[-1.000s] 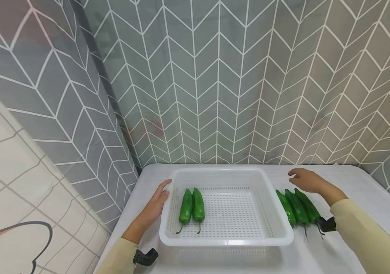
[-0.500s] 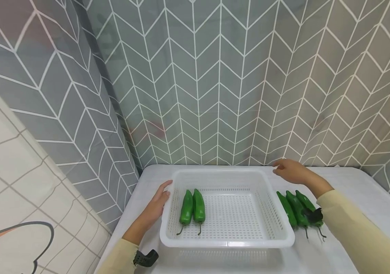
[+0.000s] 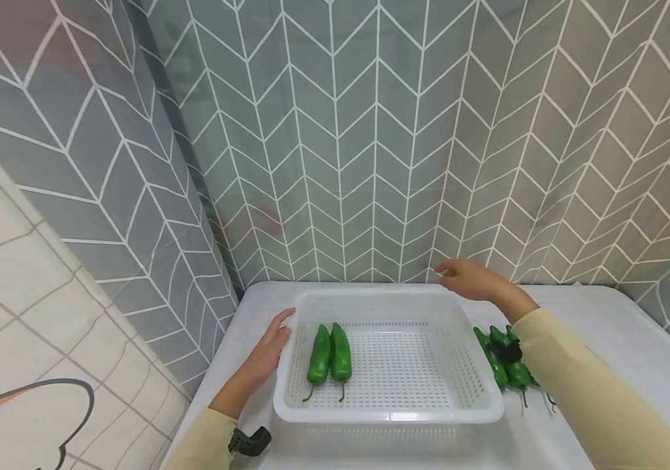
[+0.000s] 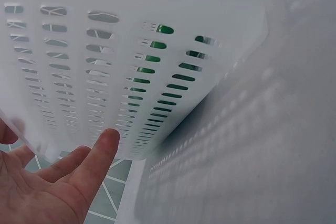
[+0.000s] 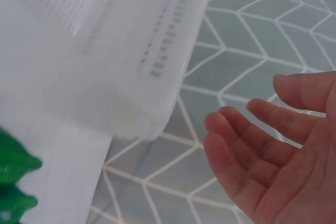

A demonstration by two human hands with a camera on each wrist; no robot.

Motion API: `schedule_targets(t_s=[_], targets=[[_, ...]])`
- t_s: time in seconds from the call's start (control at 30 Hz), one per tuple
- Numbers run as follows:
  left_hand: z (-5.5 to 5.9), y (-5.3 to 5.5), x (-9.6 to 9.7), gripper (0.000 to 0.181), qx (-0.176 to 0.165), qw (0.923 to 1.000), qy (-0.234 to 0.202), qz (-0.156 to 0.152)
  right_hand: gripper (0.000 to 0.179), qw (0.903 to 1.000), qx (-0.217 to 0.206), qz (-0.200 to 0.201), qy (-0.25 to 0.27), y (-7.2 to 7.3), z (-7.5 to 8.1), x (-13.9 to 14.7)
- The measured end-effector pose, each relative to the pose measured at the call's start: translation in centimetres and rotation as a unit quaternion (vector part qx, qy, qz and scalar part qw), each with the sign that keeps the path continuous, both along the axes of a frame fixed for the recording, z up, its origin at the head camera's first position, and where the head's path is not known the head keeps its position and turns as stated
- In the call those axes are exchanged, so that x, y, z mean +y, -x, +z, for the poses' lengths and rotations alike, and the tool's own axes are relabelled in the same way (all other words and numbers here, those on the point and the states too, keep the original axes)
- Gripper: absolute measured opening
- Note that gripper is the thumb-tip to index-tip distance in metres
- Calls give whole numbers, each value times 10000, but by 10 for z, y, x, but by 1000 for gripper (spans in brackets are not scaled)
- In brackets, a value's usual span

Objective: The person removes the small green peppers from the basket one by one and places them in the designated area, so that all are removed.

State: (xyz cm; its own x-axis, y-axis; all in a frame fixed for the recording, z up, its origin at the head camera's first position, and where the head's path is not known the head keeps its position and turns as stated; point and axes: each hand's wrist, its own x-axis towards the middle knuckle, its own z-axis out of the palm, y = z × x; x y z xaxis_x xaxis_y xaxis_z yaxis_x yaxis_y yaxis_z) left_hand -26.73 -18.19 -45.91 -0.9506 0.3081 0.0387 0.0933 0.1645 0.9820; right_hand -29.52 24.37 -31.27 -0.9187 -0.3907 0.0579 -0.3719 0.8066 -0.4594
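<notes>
A white plastic basket (image 3: 390, 416) with slotted walls holds two green chili peppers (image 3: 330, 356) side by side at its left, stems toward the near edge. My left hand (image 3: 264, 356) rests at the basket's left rim. In the left wrist view, that hand (image 4: 58, 184) has extended fingers close against the outer slotted wall. My right hand (image 3: 470, 279) hovers by the basket's far right corner. Seen from its wrist, the right hand (image 5: 278, 156) has loosely bent fingers and an empty palm. Several green peppers (image 3: 496, 362) lie right of the basket, partly hidden by the right wrist and sleeve.
A white cloth covers the table (image 3: 599, 313). Behind it hangs a grey curtain (image 3: 370, 163) with white chevron lines, and a white checked cloth (image 3: 64, 313) hangs at the left. Black wrist cameras (image 3: 249, 442) are worn on both wrists.
My right hand has moved left and away from me, from above the peppers on the right to the basket's far right corner. The left hand, basket and peppers have stayed in place.
</notes>
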Motion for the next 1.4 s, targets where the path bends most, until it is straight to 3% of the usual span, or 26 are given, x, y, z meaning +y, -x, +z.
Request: schedule_targets(t_s=[0.17,0.33,0.73,0.97,1.4], targets=[[-3,0,0,48,-18,10000,-27,11,39,9996,-17,210,183,7,-2,-17],[-5,0,-1,48,-25,10000,-39,1,38,9979,-332,340,437,11,-6,-35],[-6,1,-1,48,-76,9999,-36,-55,37,9899,-1093,524,737,20,-34,-78],[-3,0,1,49,-46,9999,-43,-83,36,9837,-1499,410,900,19,-50,-106],[-2,0,-1,49,28,9999,-59,-95,34,9784,-1931,101,732,21,-76,-143]])
